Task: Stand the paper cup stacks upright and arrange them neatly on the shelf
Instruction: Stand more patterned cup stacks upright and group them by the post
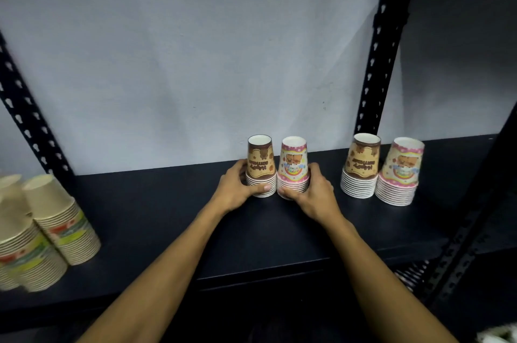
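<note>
While the left hand (237, 186) cups the brown cup stack (261, 166) and the right hand (312, 189) cups the pink cup stack (293, 168), both stand rim-down, touching, mid-shelf (167, 203), apparently being squared like the second pair (380, 169).

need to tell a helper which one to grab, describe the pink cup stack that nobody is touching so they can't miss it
Start at the black shelf and look to its right end, near the black slotted upright. Two cup stacks stand there upside down, clear of both hands; take the free pink stack, the rightmost. Its neighbour, the free brown stack, is brown, and the other pink stack sits mid-shelf, gripped by the right hand.
</note>
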